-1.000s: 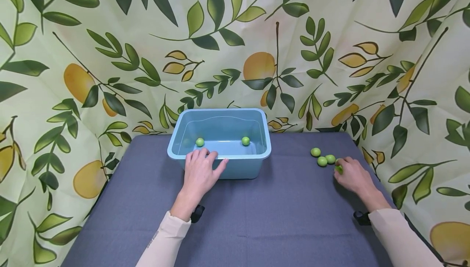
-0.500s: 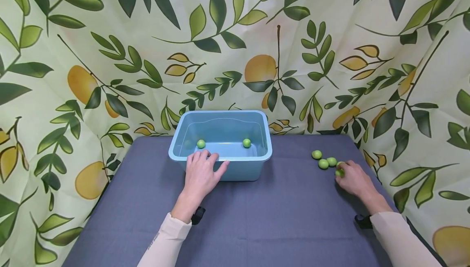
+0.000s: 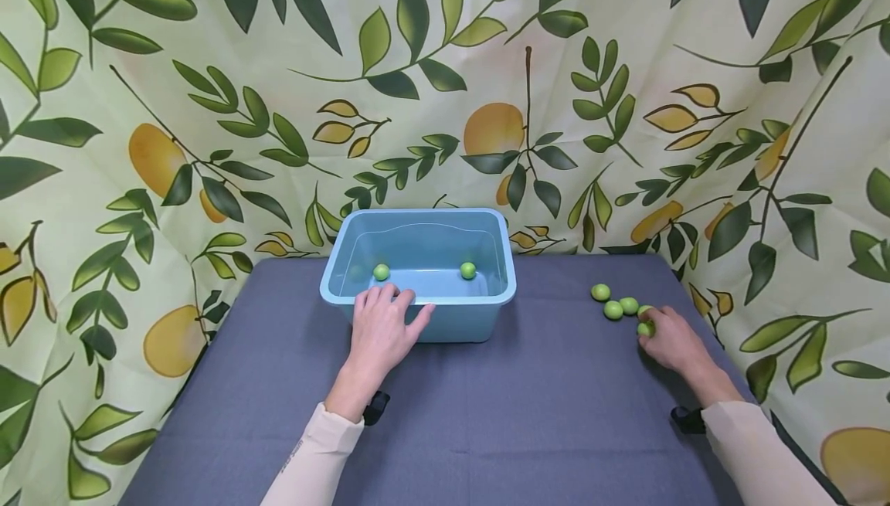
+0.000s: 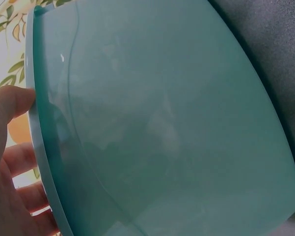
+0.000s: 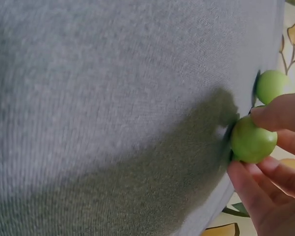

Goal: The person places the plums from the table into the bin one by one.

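Note:
A light blue plastic bin (image 3: 417, 322) stands at the back of the table, with one small green lime (image 3: 381, 272) inside at left and another lime (image 3: 468, 270) at right. My left hand (image 3: 381, 328) holds the bin's front rim, fingers over it; the left wrist view shows the thumb (image 4: 20, 98) against the rim. At the right, my right hand (image 3: 670, 342) pinches a lime (image 5: 254, 140) between thumb and fingers, low at the tabletop. Just beyond it lies another lime (image 5: 271, 86), partly hidden by the hand in the head view.
Several loose limes (image 3: 613, 310) lie grouped at the table's right back, beside my right hand. Dark blue-grey cloth (image 3: 514, 413) covers the table. A leaf-and-fruit patterned curtain (image 3: 431, 104) hangs close behind the table and along its right side.
The head view has shifted slightly. My right fingers have shifted a little around the lime, which shows a bit more now. The left hand stays on the bin's rim.

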`<move>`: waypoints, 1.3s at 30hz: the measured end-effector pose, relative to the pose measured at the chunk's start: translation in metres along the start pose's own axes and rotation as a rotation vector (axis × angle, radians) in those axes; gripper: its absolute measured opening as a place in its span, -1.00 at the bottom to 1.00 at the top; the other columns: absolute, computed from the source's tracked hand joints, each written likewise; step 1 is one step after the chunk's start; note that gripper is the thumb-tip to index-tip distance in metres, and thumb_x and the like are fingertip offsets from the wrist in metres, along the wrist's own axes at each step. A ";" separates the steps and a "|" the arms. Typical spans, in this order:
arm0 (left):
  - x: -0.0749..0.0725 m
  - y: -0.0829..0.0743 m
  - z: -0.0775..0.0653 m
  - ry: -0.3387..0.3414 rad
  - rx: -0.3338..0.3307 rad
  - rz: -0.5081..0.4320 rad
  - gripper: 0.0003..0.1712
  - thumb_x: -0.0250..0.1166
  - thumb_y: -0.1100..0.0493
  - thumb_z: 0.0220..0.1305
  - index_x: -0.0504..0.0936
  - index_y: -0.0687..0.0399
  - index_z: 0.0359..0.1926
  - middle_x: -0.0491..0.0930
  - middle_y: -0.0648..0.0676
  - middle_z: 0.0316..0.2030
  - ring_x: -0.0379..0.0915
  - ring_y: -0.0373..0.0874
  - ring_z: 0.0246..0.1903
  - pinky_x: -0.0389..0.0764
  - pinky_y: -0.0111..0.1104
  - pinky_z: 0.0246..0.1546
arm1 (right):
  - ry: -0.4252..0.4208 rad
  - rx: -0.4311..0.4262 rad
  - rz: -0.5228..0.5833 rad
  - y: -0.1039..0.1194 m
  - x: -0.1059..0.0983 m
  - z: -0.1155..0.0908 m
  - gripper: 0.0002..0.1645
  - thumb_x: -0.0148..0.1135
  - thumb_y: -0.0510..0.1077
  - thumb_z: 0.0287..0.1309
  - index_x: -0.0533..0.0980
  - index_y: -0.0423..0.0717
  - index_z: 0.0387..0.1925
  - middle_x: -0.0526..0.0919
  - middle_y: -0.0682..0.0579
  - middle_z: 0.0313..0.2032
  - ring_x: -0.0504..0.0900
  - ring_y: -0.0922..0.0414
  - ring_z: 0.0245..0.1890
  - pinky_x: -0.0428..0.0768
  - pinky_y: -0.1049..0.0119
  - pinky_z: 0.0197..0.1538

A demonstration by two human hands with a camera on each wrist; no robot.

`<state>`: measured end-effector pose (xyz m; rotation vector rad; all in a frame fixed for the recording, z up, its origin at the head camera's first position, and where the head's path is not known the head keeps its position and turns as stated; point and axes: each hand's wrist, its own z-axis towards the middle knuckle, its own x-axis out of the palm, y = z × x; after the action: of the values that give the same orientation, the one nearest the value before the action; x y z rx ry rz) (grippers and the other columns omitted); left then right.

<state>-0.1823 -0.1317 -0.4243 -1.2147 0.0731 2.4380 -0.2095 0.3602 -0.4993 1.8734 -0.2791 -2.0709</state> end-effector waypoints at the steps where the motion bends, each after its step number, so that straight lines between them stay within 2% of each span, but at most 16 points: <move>1: 0.000 0.000 0.000 0.000 0.001 0.000 -0.58 0.39 -0.17 0.27 0.76 0.11 -0.21 0.59 0.15 -0.31 0.48 0.14 -0.29 0.45 0.01 -0.09 | -0.003 -0.006 0.016 0.000 0.001 -0.001 -0.64 0.30 -0.27 0.06 0.55 -0.41 -0.10 0.50 -0.37 -0.18 0.52 -0.25 -0.24 0.49 -0.18 -0.24; 7: 0.001 -0.001 0.000 0.001 -0.001 -0.005 -0.58 0.39 -0.17 0.27 0.77 0.10 -0.20 0.59 0.16 -0.30 0.48 0.14 -0.28 0.45 0.01 -0.08 | -0.044 -0.045 0.081 0.001 0.006 -0.002 -0.68 0.37 -0.27 0.02 0.59 -0.37 -0.17 0.53 -0.24 -0.29 0.50 -0.13 -0.30 0.45 -0.04 -0.24; 13: 0.001 -0.001 0.001 0.000 0.001 -0.008 -0.59 0.39 -0.17 0.27 0.76 0.10 -0.20 0.59 0.16 -0.31 0.48 0.14 -0.29 0.45 0.01 -0.08 | -0.057 -0.075 0.117 0.007 0.010 -0.001 -0.69 0.41 -0.28 -0.01 0.62 -0.37 -0.19 0.58 -0.17 -0.34 0.53 -0.11 -0.29 0.47 -0.06 -0.19; 18: 0.000 0.000 0.001 0.000 -0.001 -0.008 -0.58 0.39 -0.16 0.27 0.76 0.11 -0.20 0.59 0.16 -0.31 0.48 0.14 -0.29 0.45 0.01 -0.08 | -0.060 -0.084 0.164 0.019 0.012 -0.003 -0.73 0.39 -0.28 0.01 0.63 -0.34 -0.21 0.59 -0.09 -0.36 0.53 -0.03 -0.32 0.48 0.02 -0.22; 27: 0.000 0.000 0.001 0.003 0.001 -0.008 -0.59 0.38 -0.16 0.27 0.76 0.11 -0.20 0.59 0.16 -0.31 0.48 0.14 -0.29 0.45 0.01 -0.08 | -0.045 -0.038 0.260 0.033 0.017 -0.005 -0.70 0.41 -0.23 0.11 0.64 -0.33 -0.13 0.70 -0.13 -0.28 0.67 -0.06 -0.26 0.57 0.09 -0.20; 34: 0.000 -0.001 0.001 0.012 -0.006 -0.007 -0.58 0.38 -0.16 0.28 0.76 0.11 -0.18 0.59 0.16 -0.29 0.47 0.15 -0.28 0.44 0.02 -0.06 | -0.037 -0.053 0.353 0.045 0.020 -0.003 -0.67 0.39 -0.26 0.14 0.63 -0.36 -0.08 0.70 -0.15 -0.23 0.64 0.05 -0.25 0.56 0.32 -0.21; 39: 0.001 -0.001 0.001 0.008 -0.005 -0.009 -0.59 0.38 -0.16 0.28 0.76 0.11 -0.18 0.59 0.16 -0.29 0.48 0.14 -0.27 0.44 0.02 -0.05 | -0.021 -0.052 0.388 0.054 0.020 -0.001 -0.68 0.38 -0.24 0.18 0.61 -0.31 -0.05 0.69 -0.12 -0.19 0.63 0.05 -0.21 0.57 0.30 -0.18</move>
<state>-0.1828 -0.1308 -0.4243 -1.2252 0.0635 2.4273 -0.2039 0.3026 -0.4985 1.6154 -0.5417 -1.8161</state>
